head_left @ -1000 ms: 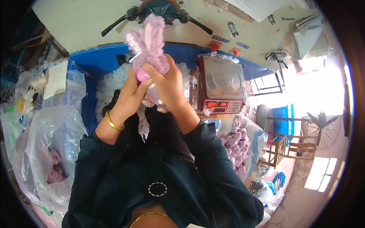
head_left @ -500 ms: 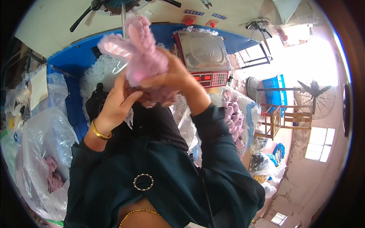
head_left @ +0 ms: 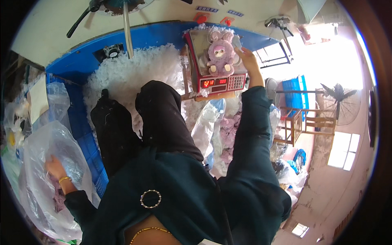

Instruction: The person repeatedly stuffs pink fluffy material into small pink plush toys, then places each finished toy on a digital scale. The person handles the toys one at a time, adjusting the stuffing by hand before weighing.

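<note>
A mauve plush rabbit (head_left: 221, 59) with long ears and light feet sits face up on the metal pan of the red weighing scale (head_left: 199, 77). Just right of the toy is my right hand (head_left: 249, 63), its fingers stretched out and apart, holding nothing. At the far left, my left hand (head_left: 55, 167) reaches into a large clear plastic bag (head_left: 36, 143). Mauve plush pieces (head_left: 59, 200) lie in that bag, below the hand. The left fingers are too small and blurred for me to make out their grip.
White stuffing (head_left: 122, 71) fills a blue bin (head_left: 77, 106) around my legs. A metal tube (head_left: 128, 32) juts from the machine above it. More mauve plush (head_left: 229, 130) lies in a bag under my right arm. A wooden chair (head_left: 290, 132) and fan (head_left: 337, 104) stand at right.
The plush rabbit has gone from both hands onto the scale, and my right hand has let go of it. My left hand has moved down and left into the plastic bag.
</note>
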Demonstrator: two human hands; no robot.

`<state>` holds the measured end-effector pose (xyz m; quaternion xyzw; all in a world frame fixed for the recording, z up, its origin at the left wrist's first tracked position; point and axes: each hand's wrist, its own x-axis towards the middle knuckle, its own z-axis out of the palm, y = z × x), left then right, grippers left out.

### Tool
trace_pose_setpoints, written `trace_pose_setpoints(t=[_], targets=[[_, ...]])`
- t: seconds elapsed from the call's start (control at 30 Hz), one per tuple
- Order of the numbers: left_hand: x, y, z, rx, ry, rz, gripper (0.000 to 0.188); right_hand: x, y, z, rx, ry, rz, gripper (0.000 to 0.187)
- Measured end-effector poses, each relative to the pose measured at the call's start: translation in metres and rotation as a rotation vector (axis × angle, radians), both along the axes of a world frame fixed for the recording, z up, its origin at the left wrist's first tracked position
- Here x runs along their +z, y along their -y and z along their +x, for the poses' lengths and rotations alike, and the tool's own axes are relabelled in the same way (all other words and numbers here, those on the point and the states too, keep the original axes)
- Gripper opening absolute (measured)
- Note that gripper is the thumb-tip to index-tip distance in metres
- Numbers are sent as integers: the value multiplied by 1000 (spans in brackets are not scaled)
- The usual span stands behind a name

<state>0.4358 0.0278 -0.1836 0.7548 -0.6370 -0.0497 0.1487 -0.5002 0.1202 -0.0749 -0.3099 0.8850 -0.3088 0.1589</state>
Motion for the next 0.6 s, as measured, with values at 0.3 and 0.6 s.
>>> trace_pose_setpoints(t=[0.3,0.6], targets=[[4,20,168,728,-366,138,43,28,-82,-19,-390,506,-106,77],[-24,23,159,620,-302,140,41,49,28,64,-120,268,25,91]])
